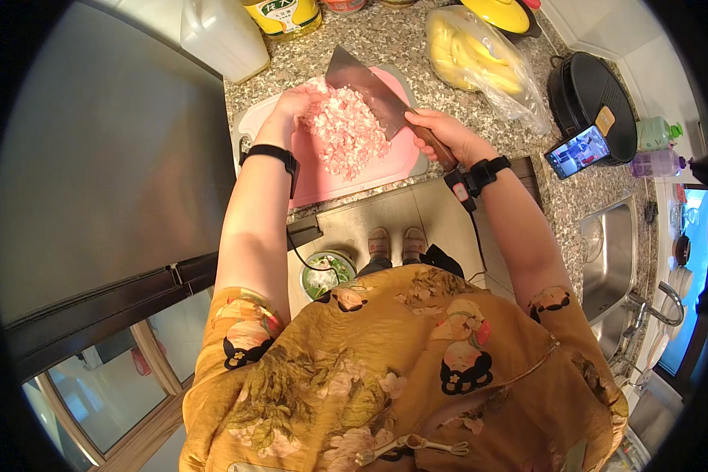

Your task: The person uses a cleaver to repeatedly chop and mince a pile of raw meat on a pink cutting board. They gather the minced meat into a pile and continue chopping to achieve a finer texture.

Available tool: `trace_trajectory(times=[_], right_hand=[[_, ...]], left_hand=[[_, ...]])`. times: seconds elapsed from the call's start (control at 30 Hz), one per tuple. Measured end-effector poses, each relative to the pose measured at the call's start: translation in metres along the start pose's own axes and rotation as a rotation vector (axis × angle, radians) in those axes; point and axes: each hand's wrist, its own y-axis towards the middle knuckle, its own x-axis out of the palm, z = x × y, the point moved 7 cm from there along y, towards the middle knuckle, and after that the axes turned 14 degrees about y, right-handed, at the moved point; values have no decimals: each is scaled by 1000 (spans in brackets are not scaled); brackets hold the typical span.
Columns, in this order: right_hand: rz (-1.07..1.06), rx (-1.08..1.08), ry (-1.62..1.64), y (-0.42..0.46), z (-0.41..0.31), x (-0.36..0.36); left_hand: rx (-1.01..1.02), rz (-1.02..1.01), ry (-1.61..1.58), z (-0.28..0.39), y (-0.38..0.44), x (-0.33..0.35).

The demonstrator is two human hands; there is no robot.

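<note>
Chopped raw meat (pixel 351 133) lies in a loose heap on a pink cutting board (pixel 312 183) with a grey edge. My right hand (pixel 445 133) is closed around the wooden handle of a cleaver (pixel 369 85). The cleaver's broad blade lies across the upper right side of the heap, its far corner pointing up and left. At the heap's upper left, my left hand (pixel 298 105) touches the meat with bent fingers. Whether it grips any pieces cannot be told, as the fingertips are partly hidden.
Behind the board stand a white plastic jug (pixel 224 41) and an oil bottle (pixel 283 17). Bagged bananas (pixel 478 56), a black round pan (pixel 593 100) and a propped phone (pixel 578 152) are to the right, near a steel sink (pixel 607 259). A bin (pixel 324 277) stands on the floor.
</note>
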Motion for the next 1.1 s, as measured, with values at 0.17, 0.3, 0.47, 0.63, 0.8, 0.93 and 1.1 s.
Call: trace_trajectory(times=[0.17,0.3,0.47,0.63,0.8,0.93,1.1], right_hand=[[10,-122,-220,-18,2,9],[46,-242,-487,-38,11,18],[62,-427,-556,-45,18,32],[122,-249,-516,-57,12,38],[148,-281,-568,-53,21,38],[175,-286,-524,-61,18,39],[135,-513,-428,-87,-14,77]], left_hand=[[468,514,818,58,-106,39],[604,739,1073,38,-150,83],[560,729,1152,21,-154,96],[661,757,830,37,-174,65],[653,614,882,39,-156,77],[651,640,1165,21,-152,97],[653,659,1111,31,-180,94]])
